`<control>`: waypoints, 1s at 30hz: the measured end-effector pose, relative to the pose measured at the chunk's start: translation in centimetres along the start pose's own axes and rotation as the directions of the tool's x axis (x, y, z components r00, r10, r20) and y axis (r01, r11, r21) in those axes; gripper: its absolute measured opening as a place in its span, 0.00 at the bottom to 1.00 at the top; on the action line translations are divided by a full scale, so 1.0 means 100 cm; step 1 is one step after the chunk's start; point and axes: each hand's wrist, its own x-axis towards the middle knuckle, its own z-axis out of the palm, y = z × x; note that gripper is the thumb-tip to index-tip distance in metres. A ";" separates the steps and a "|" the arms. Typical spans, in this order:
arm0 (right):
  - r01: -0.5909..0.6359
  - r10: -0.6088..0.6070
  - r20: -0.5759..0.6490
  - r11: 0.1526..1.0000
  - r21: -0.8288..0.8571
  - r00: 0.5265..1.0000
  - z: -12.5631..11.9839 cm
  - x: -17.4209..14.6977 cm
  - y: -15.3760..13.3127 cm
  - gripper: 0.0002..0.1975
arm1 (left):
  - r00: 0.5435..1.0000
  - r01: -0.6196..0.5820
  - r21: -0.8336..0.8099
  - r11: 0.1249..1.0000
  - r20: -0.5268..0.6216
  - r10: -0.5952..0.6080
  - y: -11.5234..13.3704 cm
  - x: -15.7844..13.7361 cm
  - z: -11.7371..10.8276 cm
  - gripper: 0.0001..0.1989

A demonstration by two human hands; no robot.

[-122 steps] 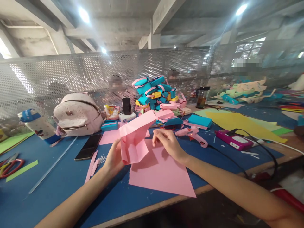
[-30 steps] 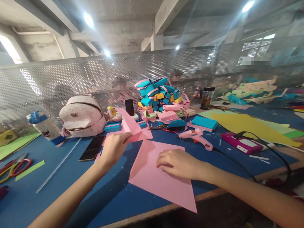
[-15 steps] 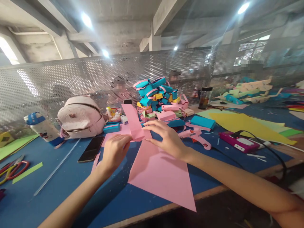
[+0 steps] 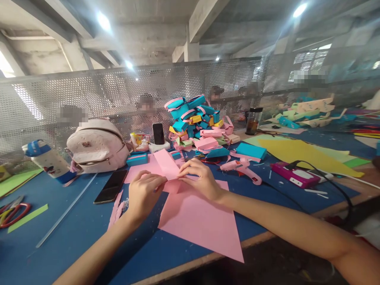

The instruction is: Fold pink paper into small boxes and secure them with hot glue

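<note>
Between my two hands is a folded strip of pink paper (image 4: 166,163), its far end slanting up and away. My left hand (image 4: 146,193) grips its left edge with the fingers curled in. On the right edge, my right hand (image 4: 202,177) pinches the paper between thumb and fingers. Below them a large pink sheet (image 4: 204,225) lies flat, reaching over the table's front edge. Another pink sheet (image 4: 142,168) lies behind my left hand. A pink glue gun (image 4: 242,169) rests on its side to the right of my right hand.
Behind stands a heap of folded blue, pink and yellow paper pieces (image 4: 192,118). To the left are a backpack (image 4: 95,146), a bottle (image 4: 49,162), a phone (image 4: 111,187) and scissors (image 4: 14,211). A purple power strip (image 4: 293,174) with cables lies right, near yellow sheets (image 4: 305,152).
The pink strip has tipped lower, uncovering the upright phone behind it. My right hand's fingers have closed onto the strip's edge. The view has shifted slightly.
</note>
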 end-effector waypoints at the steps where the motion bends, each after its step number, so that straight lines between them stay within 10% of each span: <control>1: 0.000 0.000 -0.015 1.000 0.027 1.000 0.001 0.000 0.001 0.07 | 1.000 0.005 -0.026 1.000 -0.009 -0.005 0.000 0.000 0.000 0.10; 13: -0.205 0.239 -0.085 0.935 0.290 0.967 0.006 -0.002 0.021 0.02 | 0.881 0.439 -0.616 0.655 0.152 -0.447 -0.027 0.003 0.010 0.20; 18: -0.277 0.309 -0.038 0.897 0.345 0.950 0.007 -0.002 0.020 0.06 | 0.815 0.567 -0.518 0.640 0.239 -0.528 -0.035 -0.004 0.020 0.13; 30: -0.247 0.273 -0.043 0.916 0.316 0.961 0.008 -0.002 0.030 0.05 | 0.880 0.466 -0.432 0.772 0.131 -0.457 -0.031 0.002 0.010 0.26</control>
